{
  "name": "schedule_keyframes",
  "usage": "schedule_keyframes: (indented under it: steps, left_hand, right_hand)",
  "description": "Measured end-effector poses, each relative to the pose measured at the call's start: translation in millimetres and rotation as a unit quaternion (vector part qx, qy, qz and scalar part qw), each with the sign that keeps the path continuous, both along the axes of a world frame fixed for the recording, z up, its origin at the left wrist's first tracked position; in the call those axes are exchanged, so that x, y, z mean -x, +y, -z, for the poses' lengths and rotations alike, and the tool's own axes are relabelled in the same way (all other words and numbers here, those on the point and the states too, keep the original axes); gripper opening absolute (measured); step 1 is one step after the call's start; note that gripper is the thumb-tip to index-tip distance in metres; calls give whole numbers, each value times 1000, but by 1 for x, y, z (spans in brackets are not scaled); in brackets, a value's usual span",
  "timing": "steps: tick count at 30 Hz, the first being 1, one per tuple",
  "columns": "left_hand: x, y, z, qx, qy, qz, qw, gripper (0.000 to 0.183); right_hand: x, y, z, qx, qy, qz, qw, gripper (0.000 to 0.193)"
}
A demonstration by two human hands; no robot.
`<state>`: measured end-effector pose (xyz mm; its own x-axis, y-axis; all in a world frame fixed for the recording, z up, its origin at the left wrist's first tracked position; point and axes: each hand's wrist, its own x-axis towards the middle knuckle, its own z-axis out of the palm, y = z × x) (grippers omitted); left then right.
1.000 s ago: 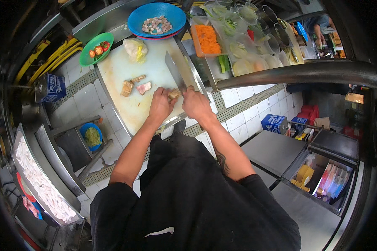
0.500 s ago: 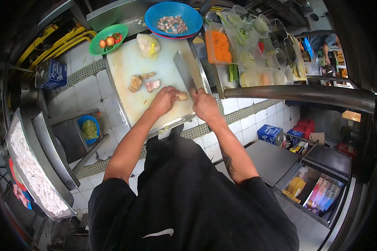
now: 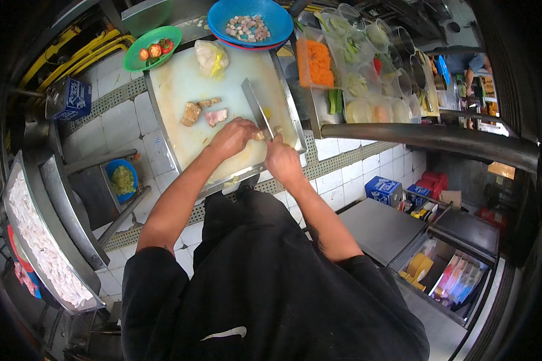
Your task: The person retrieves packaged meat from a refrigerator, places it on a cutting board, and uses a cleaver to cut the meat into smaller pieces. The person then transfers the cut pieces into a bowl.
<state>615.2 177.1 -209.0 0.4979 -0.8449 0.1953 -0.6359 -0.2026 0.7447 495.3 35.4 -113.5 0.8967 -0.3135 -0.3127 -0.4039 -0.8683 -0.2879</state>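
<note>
My right hand point(image 3: 282, 160) is wrapped round the handle of a broad-bladed cleaver point(image 3: 257, 104), its blade pointing away from me over a white cutting board point(image 3: 186, 141). Just left of the blade, my left hand point(image 3: 232, 138) presses closed fingers on a small piece of browned pork point(image 3: 259, 136). A little bit of meat point(image 3: 277, 129) lies on the blade's right side. Farther left on the board are a browned chunk of pork point(image 3: 191, 114), a thin strip point(image 3: 209, 102) and a pink-and-white piece point(image 3: 215, 117). A clear plastic bag point(image 3: 211, 58) with pale and yellow contents sits at the far side.
At the board's far edge stand a blue bowl point(image 3: 226, 15) of diced meat and a green bowl point(image 3: 140, 45) with cut red peppers. Containers of shredded carrot point(image 3: 315, 63) and vegetables fill the right rack behind a metal rail point(image 3: 427, 132). A tray point(image 3: 81, 265) of pale strips is left.
The cleaver and my right hand have moved left, closer to my left hand. A small bit of meat now shows right of the blade. The whole view has shifted slightly.
</note>
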Motion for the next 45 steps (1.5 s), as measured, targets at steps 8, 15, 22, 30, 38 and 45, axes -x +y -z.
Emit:
schedule_keyframes:
  steps: [8, 15, 22, 30, 38, 45]
  left_hand:
    - [6, 7, -28, -14, 81, -58, 995, 17]
    - [8, 4, -12, 26, 27, -50, 998, 11]
    - [12, 12, -29, 28, 91, -122, 988, 12]
    - [14, 24, -25, 25, 91, -124, 988, 18]
    - [12, 24, -24, 37, 82, -117, 989, 18]
    - [28, 30, -42, 23, 133, -151, 979, 29]
  right_hand:
    - [-10, -3, -74, -26, 60, -37, 997, 24]
    - [8, 16, -16, -70, -6, 37, 997, 26]
    - [-20, -1, -52, -35, 25, 13, 999, 28]
    - [-16, 18, -83, -47, 91, -5, 995, 27]
    - [-1, 27, -12, -39, 20, 54, 998, 25]
    - [-3, -2, -55, -40, -14, 70, 997, 27]
